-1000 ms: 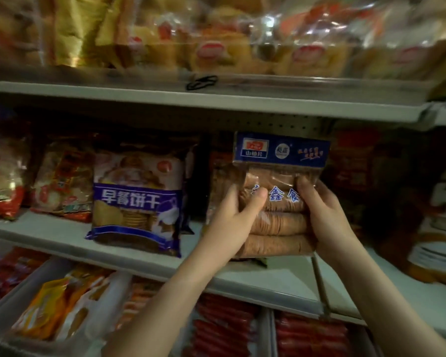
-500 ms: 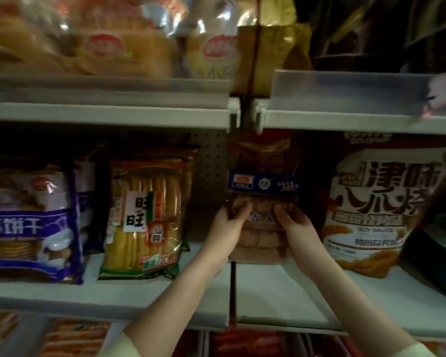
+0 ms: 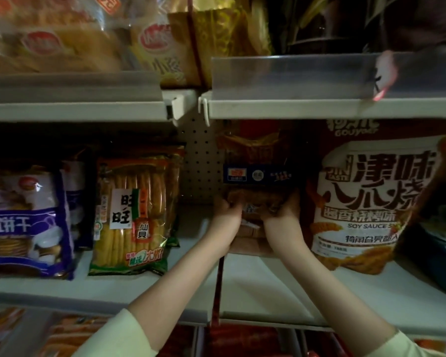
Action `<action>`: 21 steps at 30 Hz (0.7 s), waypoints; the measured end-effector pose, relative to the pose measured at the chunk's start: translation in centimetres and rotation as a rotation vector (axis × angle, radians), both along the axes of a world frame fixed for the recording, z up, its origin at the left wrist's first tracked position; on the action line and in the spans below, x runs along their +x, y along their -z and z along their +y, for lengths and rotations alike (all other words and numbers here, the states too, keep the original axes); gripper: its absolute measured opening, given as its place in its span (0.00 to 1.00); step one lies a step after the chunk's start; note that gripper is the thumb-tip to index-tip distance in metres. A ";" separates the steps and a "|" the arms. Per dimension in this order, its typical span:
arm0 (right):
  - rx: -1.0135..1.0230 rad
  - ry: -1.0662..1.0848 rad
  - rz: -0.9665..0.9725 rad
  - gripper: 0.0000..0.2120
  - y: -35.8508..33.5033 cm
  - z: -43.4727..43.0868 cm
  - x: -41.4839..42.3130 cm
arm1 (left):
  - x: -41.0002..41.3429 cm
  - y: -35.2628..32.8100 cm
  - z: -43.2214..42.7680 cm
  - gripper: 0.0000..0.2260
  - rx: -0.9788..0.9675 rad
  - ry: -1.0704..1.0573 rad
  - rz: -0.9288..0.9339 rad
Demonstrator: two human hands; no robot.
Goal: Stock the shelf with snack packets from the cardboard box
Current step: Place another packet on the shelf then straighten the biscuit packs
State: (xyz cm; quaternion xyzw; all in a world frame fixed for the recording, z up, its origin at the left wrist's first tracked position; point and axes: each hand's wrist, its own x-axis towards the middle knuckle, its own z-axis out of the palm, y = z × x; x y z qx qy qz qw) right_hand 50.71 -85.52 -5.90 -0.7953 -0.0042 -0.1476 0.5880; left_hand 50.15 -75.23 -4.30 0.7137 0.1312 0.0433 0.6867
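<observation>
white painted metal first: the shelf point(image 3: 268, 287), the biggest thing in view, two flat boards meeting at a dark seam in the middle. above it sits the upper shelf point(image 3: 281, 109), the same pale metal, with a clear plastic strip point(image 3: 294, 73) standing along its front lip. at the back there's one pegboard panel point(image 3: 198, 161), dotted with rows of small round holes.

on to the bags. one big glossy soy sauce bag point(image 3: 371, 202), brown and white, puffy, stands on the right. one purple and white biscuit bag point(image 3: 23, 222) sits far left in shiny film. one clear rice cracker packet point(image 3: 134, 215) shows long yellow sticks through the film, green along its bottom edge, between the biscuit bag and the seam.

and here's the one that counts, the snack packet point(image 3: 258, 173): crinkly clear film, a blue header band across the top, brown round slices stacked in rolls inside. it's upright, deep on the shelf, just right of the seam and just beside the soy sauce bag. whether its base touches the board, can't tell, the wrists cover it.

two hands on it. left hand point(image 3: 227, 217) clasps the left edge, fingers curled round the film. right hand point(image 3: 281, 217) grips the right edge the same way.
</observation>
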 end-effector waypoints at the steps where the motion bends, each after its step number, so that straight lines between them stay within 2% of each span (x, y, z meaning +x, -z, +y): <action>1: -0.041 0.012 -0.021 0.41 0.1 0.0 -0.1 | -0.1 0.0 -0.2 0.22 0.034 -0.032 -0.026; 5: -0.198 -0.050 -0.065 0.45 0.0 -0.4 -0.9 | -1.0 -1.8 -1.1 0.29 0.355 -0.281 -0.119; 9: -0.304 -0.111 -0.090 0.38 -0.8 -2.2 -1.0 | -1.9 -3.7 -3.2 0.23 0.509 -0.210 -0.484; 11: -0.551 -0.110 -0.114 0.32 -2.1 -3.0 -0.9 | -2.3 -4.5 -4.4 0.20 0.500 -0.083 -0.579; 14: -0.989 -0.105 -0.377 0.13 -4.3 -3.3 -2.2 | -2.6 -5.8 -5.8 0.22 0.415 0.147 -0.515; 16: -0.939 -0.118 -0.412 0.11 -4.9 -4.5 -3.1 | -2.3 -6.4 -6.5 0.23 0.334 0.253 -0.445; 18: -0.721 -0.199 -0.357 0.09 -5.5 -7.3 -4.0 | -1.8 -6.9 -7.1 0.23 0.285 0.308 -0.387; 19: -0.614 -0.252 -0.405 0.09 -5.9 -8.8 -4.5 | -1.4 -7.1 -7.5 0.22 0.249 0.325 -0.363; 21: -0.385 -0.144 -0.645 0.07 -6.8 -11.8 -5.4 | -0.6 -7.3 -8.0 0.19 0.182 0.352 -0.339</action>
